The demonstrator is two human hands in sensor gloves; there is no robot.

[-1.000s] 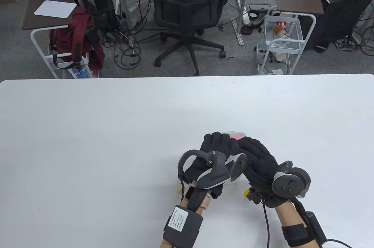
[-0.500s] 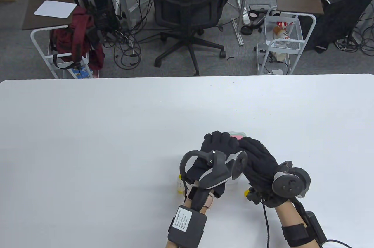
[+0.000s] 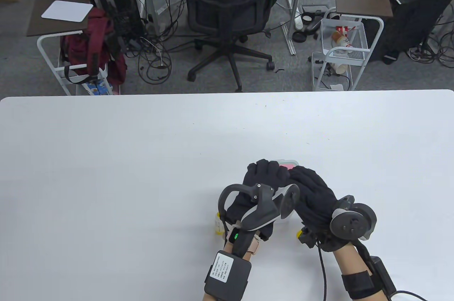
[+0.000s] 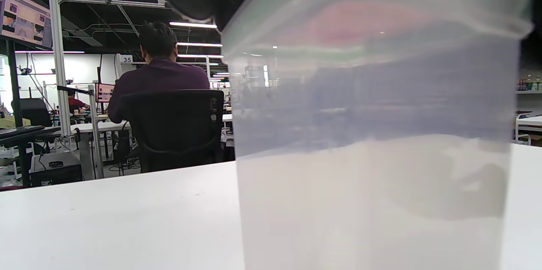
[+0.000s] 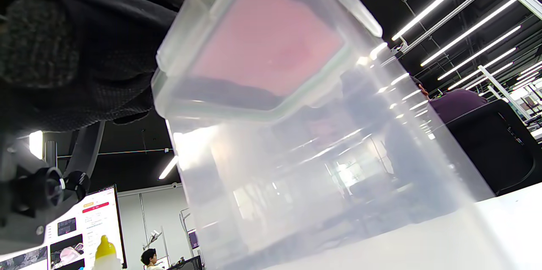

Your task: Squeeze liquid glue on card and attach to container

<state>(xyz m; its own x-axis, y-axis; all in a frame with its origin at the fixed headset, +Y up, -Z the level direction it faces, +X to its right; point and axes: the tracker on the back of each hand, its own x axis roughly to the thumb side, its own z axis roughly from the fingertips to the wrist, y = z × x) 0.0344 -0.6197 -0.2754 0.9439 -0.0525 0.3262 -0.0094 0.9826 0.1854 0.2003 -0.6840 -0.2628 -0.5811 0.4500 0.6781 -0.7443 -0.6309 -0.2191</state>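
Note:
A clear plastic container stands on the white table, mostly hidden under both hands. A pink card lies on its lid; it shows pink through the lid in the right wrist view and faintly in the left wrist view. My left hand rests on top of the container, fingers pressing on the card. My right hand presses down beside it on the lid. The glue bottle with a yellow cap stands behind my left wrist, also low in the right wrist view.
A small yellow thing lies on the table by my right wrist. Beyond the table's far edge stand an office chair and two side carts.
Almost nothing has changed. My left wrist has shifted slightly to the right, baring more of the glue bottle. Both hands stay pressed on the container top.

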